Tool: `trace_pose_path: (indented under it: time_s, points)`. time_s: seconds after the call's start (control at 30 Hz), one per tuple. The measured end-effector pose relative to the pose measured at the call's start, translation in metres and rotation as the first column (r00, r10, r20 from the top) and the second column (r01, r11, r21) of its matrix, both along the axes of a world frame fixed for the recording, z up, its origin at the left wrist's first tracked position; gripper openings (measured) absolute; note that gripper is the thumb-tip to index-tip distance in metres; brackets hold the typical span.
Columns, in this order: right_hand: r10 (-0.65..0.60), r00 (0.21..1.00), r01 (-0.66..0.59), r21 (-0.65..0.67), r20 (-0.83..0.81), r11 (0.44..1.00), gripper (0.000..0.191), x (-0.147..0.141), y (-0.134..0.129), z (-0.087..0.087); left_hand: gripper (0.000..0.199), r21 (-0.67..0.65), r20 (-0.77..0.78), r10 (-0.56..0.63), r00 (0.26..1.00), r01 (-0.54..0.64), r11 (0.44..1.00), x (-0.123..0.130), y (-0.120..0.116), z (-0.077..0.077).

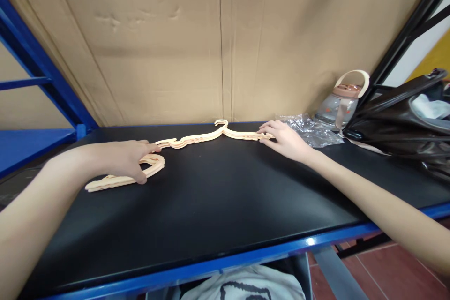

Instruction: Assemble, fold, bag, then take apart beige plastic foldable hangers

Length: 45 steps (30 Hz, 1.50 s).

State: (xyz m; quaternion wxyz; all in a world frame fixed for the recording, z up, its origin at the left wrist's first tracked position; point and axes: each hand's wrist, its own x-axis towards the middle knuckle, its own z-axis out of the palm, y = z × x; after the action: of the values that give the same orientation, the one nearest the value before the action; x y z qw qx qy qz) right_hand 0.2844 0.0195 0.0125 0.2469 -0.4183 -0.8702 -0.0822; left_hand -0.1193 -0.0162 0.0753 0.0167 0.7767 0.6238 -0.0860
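Note:
Beige coat hangers lie flat on a black shelf top (211,197). One wide hanger, seemingly a stack, (200,138) stretches along the back with its hook pointing to the cardboard. My right hand (283,138) has its thumb and fingers closed around that hanger's right end. At the left, my left hand (123,161) is over a second group of hangers (123,181), its thumb at their near edge. Its fingers reach the left end of the wide hanger and partly cover both. How firmly the left hand grips is hard to see.
Cardboard (158,47) stands behind the shelf, with blue frame posts (42,51) at left. Crumpled clear plastic (312,131), a handled bottle (337,105) and a dark bag (397,117) are at the right. A blue edge (225,262) borders the front.

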Motion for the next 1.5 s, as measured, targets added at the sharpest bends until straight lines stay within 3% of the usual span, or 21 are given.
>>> trace_pose_path:
  time_s: [0.1,0.2,0.33,0.63,0.8,0.97,1.1,1.2,1.33,1.5]
  points:
    - [-0.106,0.994,0.106,-0.02,0.02,0.994,0.027,0.011,0.011,-0.003,0.07,-0.068,0.01,0.036,0.999,-0.035,0.997,0.004,0.002,0.006]
    - [-0.148,0.988,0.15,-0.035,0.034,0.988,0.03,0.016,0.015,-0.005,0.061,0.09,0.062,0.017,0.998,-0.023,0.996,0.013,0.007,0.008]
    - [-0.139,0.989,0.142,-0.064,0.05,0.988,0.03,0.016,0.015,-0.005,0.058,0.265,-0.016,-0.106,0.994,0.106,0.958,0.024,0.013,-0.001]
    - [-0.14,0.988,0.144,-0.07,0.066,0.987,0.031,0.017,0.019,-0.005,0.051,0.284,0.001,-0.15,0.989,0.144,0.948,0.029,0.03,-0.022]
    - [-0.126,0.99,0.131,-0.076,0.07,0.989,0.03,0.015,0.016,-0.005,0.051,0.362,-0.031,-0.277,0.96,0.269,0.893,0.031,0.032,-0.029]
    - [-0.123,0.992,0.125,-0.073,0.032,0.989,0.026,0.013,0.015,-0.005,0.043,0.423,-0.046,-0.312,0.949,0.302,0.855,0.035,0.029,-0.03]
    - [-0.132,0.99,0.127,-0.088,-0.047,0.988,0.026,0.009,0.013,-0.004,0.037,0.455,0.076,-0.303,0.95,0.237,0.858,0.041,0.023,-0.027]
    - [-0.118,0.986,0.103,-0.125,-0.116,0.987,0.026,0.005,0.008,-0.002,0.026,0.45,0.209,-0.362,0.909,0.239,0.861,0.044,0.019,-0.026]
    - [-0.081,0.979,0.051,-0.158,-0.189,0.986,0.024,0.0,0.0,0.002,0.018,0.47,0.228,-0.439,0.869,0.296,0.832,0.052,0.011,-0.023]
    - [-0.034,0.991,0.014,-0.157,-0.126,0.988,0.029,-0.003,-0.008,0.007,0.021,0.426,0.276,-0.445,0.852,0.306,0.851,0.064,-0.001,-0.019]
